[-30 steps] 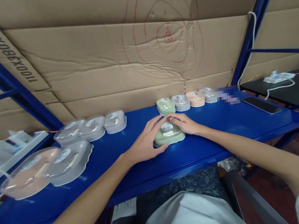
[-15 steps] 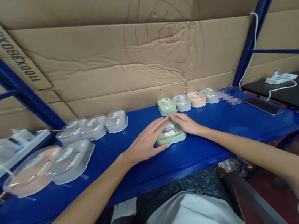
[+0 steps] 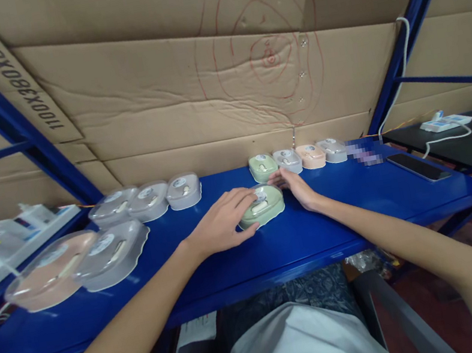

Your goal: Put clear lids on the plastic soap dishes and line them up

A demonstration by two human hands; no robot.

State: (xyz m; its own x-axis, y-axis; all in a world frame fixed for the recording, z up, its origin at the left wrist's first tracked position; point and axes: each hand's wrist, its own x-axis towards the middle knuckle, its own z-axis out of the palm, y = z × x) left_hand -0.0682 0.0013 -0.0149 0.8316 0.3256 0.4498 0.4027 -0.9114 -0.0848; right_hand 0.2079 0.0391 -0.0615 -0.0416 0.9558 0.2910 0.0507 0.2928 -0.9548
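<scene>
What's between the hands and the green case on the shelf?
Nothing visible. The left hand lies on the green case with fingers over its top; the right hand is at its far right edge, though contact there is hard to tell. The row of cases sits behind, apart.

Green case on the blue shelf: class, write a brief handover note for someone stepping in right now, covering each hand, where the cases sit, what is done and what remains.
Left hand: fingers laid over the green case, thumb at its near edge.
Right hand: at the case's far right edge, touching it.
The case lies slightly tilted on the blue shelf, just in front of the row of four cases by the cardboard.
Done: those four are lined up; five more cases lie to the left.
Left: this case is not yet in the row.
</scene>
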